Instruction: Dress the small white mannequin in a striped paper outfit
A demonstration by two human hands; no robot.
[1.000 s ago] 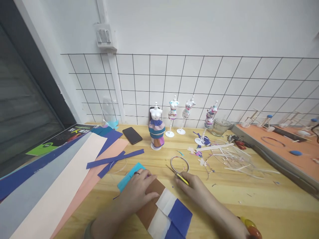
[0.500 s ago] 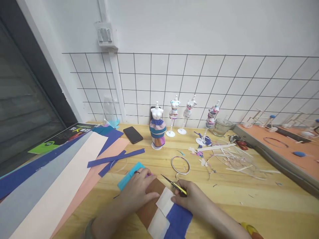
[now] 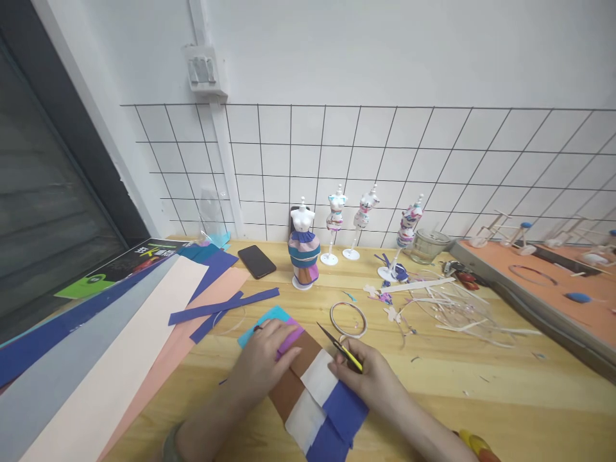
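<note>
Strips of crinkled paper in turquoise, purple, brown, white and blue lie overlapping on the table in front of me. My left hand rests on the turquoise, purple and brown part, thumb and fingers apart, covering some of it. My right hand is closed round small scissors with yellow on the handle; their dark tips point up and left, above the paper. The right thumb is at the white strip's edge; whether it pinches the paper is unclear.
A dressed mannequin and several smaller ones stand at the wall. Around them are a phone, a wire ring and a glass jar. Paper sheets cover the left side; ribbon scraps lie right. An orange-topped tray borders the right.
The layered paper has shifted and turned slightly, with more purple and brown now showing beside my left hand. That hand has moved a little left; the scissors have moved slightly right.
</note>
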